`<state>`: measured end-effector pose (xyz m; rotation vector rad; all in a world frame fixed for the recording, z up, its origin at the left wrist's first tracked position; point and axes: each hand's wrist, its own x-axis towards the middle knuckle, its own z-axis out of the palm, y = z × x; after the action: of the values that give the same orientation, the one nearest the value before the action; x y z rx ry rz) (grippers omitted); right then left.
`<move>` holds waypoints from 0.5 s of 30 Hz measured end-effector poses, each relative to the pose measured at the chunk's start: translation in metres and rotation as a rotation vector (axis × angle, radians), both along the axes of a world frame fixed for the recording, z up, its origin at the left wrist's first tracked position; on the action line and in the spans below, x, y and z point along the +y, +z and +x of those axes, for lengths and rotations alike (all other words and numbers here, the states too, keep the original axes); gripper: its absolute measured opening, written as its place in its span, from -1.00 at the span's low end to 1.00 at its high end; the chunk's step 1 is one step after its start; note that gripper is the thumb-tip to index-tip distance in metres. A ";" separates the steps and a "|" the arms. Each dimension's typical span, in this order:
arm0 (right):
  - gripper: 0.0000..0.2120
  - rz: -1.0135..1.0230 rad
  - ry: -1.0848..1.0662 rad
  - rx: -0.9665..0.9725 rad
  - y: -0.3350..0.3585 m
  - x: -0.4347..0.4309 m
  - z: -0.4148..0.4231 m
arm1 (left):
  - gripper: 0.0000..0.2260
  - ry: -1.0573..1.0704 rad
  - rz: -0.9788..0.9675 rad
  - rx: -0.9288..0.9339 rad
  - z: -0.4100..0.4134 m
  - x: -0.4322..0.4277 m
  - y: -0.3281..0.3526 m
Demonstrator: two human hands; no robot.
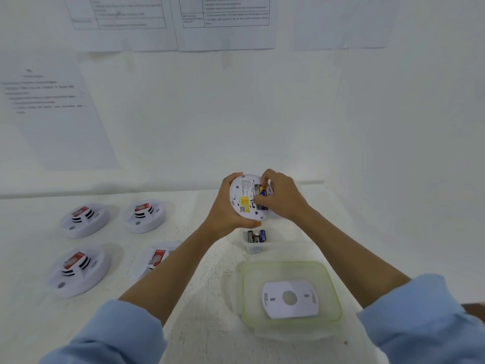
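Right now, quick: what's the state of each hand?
Left hand: closed round the smoke detector, holding it.
Right hand: fingers curled on a battery in the detector's open back.

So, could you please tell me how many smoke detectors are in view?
5. One detector is held by the left hand, the right hand pinching its battery. Four sit on the table at left: back-left, back-right, front-left, front-right, the last partly hidden by the left forearm.
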<state>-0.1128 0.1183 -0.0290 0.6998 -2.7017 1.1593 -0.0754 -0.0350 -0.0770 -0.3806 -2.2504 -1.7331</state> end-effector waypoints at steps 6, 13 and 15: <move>-0.62 -0.079 -0.004 0.019 -0.001 0.004 0.001 | -0.07 -0.004 0.012 -0.014 0.000 -0.001 -0.002; -0.75 -0.367 -0.110 0.021 0.003 0.008 0.004 | -0.10 -0.004 0.003 -0.004 -0.002 0.001 0.004; -0.78 -0.490 -0.222 -0.108 0.008 0.015 -0.001 | -0.11 0.001 0.002 -0.003 -0.001 -0.002 0.006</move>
<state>-0.1136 0.1338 -0.0213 0.2645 -2.3393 1.7376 -0.0763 -0.0370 -0.0706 -0.3764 -2.2509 -1.7362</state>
